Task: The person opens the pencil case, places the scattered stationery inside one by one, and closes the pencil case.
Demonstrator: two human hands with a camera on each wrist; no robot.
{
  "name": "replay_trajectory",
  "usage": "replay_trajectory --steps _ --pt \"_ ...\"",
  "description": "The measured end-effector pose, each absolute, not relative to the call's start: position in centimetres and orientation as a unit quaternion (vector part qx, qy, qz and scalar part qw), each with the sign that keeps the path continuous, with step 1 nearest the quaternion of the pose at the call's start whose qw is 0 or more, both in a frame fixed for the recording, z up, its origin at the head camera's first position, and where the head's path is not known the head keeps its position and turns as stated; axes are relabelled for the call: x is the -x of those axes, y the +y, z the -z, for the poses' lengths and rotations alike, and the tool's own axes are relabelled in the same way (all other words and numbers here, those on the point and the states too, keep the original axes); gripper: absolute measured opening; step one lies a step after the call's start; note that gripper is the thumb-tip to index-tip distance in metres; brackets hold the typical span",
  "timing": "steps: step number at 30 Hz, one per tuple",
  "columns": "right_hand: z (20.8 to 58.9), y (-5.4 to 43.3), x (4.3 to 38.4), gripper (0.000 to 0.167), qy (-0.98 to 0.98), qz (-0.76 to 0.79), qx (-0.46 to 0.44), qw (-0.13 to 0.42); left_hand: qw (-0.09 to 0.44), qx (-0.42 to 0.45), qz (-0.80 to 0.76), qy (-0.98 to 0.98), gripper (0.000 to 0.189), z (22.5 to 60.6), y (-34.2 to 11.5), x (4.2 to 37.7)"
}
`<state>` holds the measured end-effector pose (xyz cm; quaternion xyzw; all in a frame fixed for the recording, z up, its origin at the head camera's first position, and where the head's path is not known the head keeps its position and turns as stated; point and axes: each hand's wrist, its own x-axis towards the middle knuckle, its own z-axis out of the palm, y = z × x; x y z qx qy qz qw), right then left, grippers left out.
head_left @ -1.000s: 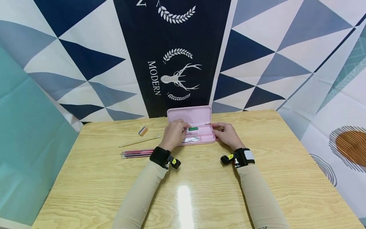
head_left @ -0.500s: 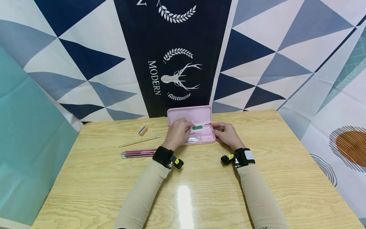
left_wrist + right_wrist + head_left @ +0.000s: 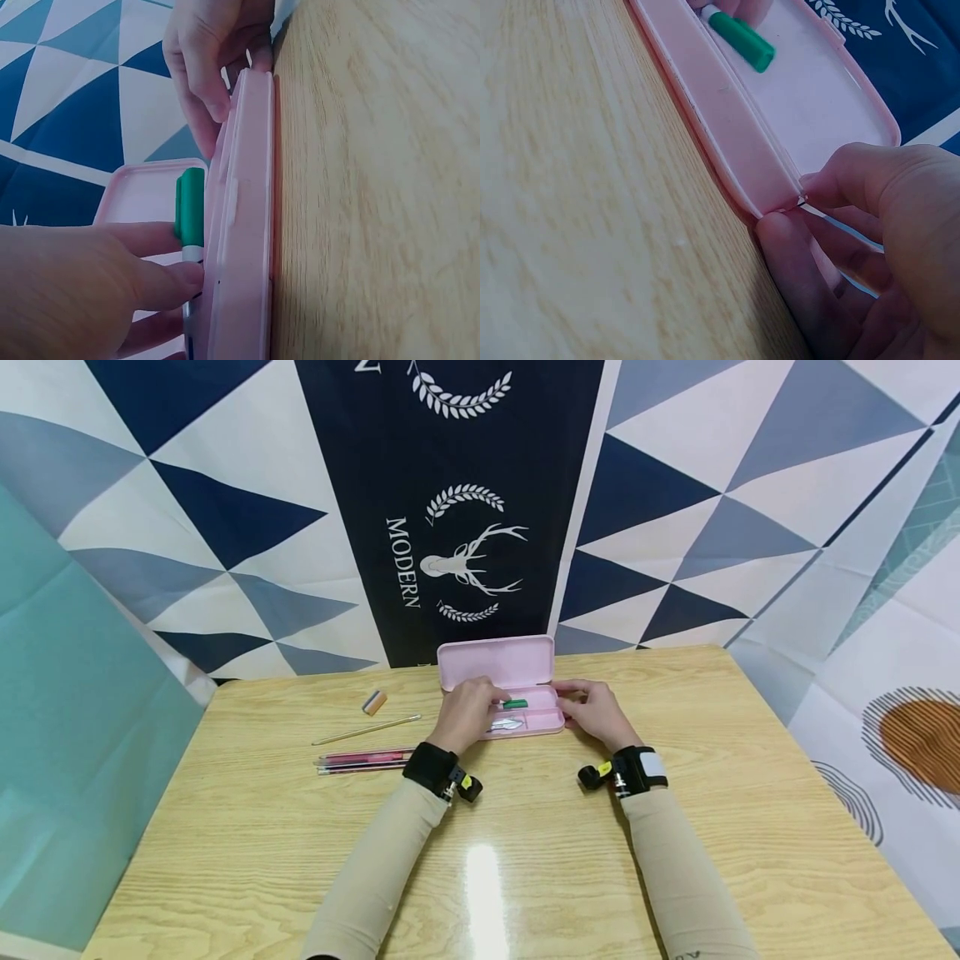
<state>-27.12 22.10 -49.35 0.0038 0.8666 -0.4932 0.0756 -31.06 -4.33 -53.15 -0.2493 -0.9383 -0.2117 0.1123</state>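
A pink pencil case (image 3: 491, 652) lies with its lid raised at the back of the table. My left hand (image 3: 465, 713) pinches a marker (image 3: 193, 206) with a green cap and a white barrel. The marker is held over the case's tray, its cap pointing right; the left hand hides its other end. With thumb and fingers, my right hand (image 3: 900, 225) holds the right end of the case. A clear and silver item (image 3: 506, 724) sits in the front compartment, partly behind the left hand.
Left of the case, a thin gold-coloured pencil (image 3: 367, 729) and several red and dark pencils (image 3: 360, 762) lie on the wooden table (image 3: 247, 827). Behind them is a small striped eraser (image 3: 374, 702). A patterned cloth (image 3: 480, 485) hangs behind the table.
My left hand has moved slightly right with the marker, and the green cap now sits a little nearer the front over the tray. The right hand stays at the case's end.
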Motion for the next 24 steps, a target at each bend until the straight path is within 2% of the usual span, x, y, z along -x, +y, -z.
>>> replay_trajectory --steps 9,18,24 --pt "49.5 22.1 27.2 0.043 0.863 0.499 -0.003 0.075 0.054 0.234 0.229 -0.943 0.036 52.3 -4.6 31.2" --pt "49.4 22.2 27.1 0.042 0.863 0.5 0.002 0.071 0.048 0.243 0.251 -0.936 0.033 52.0 -4.6 31.7" --pt "49.5 22.2 27.1 0.042 0.862 0.501 -0.001 0.073 0.021 0.235 0.249 -0.939 0.033 51.7 -4.5 31.8"
